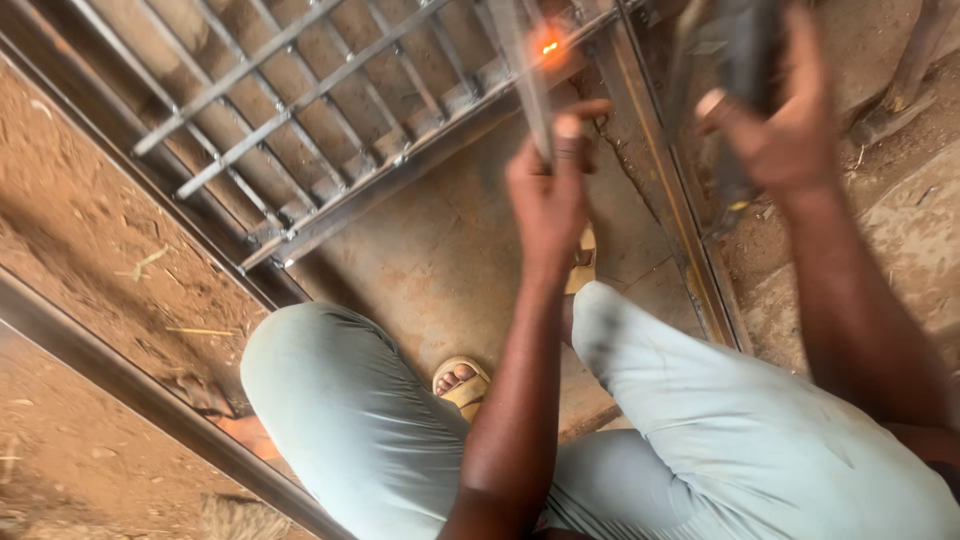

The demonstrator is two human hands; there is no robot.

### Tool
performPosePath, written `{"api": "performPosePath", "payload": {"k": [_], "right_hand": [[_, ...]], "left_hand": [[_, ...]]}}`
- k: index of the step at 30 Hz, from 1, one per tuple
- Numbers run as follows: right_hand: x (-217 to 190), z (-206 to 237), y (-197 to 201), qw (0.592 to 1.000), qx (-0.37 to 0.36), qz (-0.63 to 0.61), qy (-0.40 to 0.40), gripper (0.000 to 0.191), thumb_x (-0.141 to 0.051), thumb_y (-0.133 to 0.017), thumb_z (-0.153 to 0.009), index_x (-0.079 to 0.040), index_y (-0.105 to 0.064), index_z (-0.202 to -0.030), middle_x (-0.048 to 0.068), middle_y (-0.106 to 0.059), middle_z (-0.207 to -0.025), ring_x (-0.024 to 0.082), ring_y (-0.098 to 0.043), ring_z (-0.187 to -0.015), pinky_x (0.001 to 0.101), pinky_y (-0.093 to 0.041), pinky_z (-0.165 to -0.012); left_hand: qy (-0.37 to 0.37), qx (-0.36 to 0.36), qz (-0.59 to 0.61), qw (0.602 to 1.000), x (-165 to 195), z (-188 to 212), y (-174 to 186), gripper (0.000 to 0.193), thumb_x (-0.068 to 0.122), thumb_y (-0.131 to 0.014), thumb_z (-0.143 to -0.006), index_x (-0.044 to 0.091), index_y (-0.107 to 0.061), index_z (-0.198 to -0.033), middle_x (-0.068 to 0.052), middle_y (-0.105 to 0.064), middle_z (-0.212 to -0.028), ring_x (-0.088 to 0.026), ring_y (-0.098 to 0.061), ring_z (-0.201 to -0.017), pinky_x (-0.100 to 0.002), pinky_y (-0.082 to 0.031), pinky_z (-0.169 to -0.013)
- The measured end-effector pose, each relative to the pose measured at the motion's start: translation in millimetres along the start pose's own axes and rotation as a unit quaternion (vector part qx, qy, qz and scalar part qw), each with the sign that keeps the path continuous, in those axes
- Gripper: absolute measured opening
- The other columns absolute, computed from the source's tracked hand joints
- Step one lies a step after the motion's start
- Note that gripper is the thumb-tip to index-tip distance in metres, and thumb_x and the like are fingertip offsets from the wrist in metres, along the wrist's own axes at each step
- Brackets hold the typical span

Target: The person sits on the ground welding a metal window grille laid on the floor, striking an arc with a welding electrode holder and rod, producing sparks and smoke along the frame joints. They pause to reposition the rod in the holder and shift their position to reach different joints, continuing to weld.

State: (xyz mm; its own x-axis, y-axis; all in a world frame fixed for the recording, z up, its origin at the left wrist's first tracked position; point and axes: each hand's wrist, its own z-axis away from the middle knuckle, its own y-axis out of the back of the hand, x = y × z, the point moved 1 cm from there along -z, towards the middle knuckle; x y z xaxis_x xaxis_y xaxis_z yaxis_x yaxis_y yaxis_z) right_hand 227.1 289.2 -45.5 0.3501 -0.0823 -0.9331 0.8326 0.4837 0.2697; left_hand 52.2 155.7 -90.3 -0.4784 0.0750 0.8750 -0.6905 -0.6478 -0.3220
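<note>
My left hand [548, 190] is raised in the middle of the view, its fingers pinched on a thin grey metal rod [522, 70] that points up and away. An orange glow [549, 46] sits near the rod's far end, against the bar of a metal grille [300, 100]. My right hand [785, 125] is up at the top right, closed around a dark, blurred object [735, 60] whose kind I cannot tell. Both arms reach out over my bent knees in pale trousers [720, 430].
A rusty metal sheet [440, 250] with a welded frame lies on the ground under me. My sandalled foot [462, 382] rests on it. A long steel bar [120, 385] runs diagonally at the left. Bare reddish dirt [90, 220] surrounds the frame.
</note>
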Motion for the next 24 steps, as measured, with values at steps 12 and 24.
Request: {"api": "performPosePath", "payload": {"k": [12,24], "right_hand": [[38.0,12.3,-84.2,0.995,0.007,0.099,-0.018,0.063,-0.019,-0.077,-0.094,0.005,-0.049,-0.145,0.023,-0.061,-0.136,0.032,-0.061,-0.127,0.0435,-0.048,-0.108],[19.0,-42.2,-99.8,0.99,0.017,0.086,-0.114,0.059,-0.03,-0.063,-0.101,0.005,-0.044,-0.145,0.022,-0.067,-0.113,0.027,-0.073,-0.092,0.0412,-0.057,-0.083]], "left_hand": [[0.079,0.108,-0.183,0.974,5.2,-44.7,3.6,0.035,0.034,-0.056,-0.105,0.008,-0.078,-0.113,0.001,-0.078,-0.097,-0.008,-0.045,-0.052,-0.028,-0.042,-0.048],[0.088,0.028,-0.242,0.966,-23.6,-62.4,-4.2,0.035,0.012,-0.058,-0.104,0.003,-0.067,-0.137,-0.012,-0.078,-0.097,-0.01,-0.067,-0.079,-0.031,-0.056,-0.072]]}}
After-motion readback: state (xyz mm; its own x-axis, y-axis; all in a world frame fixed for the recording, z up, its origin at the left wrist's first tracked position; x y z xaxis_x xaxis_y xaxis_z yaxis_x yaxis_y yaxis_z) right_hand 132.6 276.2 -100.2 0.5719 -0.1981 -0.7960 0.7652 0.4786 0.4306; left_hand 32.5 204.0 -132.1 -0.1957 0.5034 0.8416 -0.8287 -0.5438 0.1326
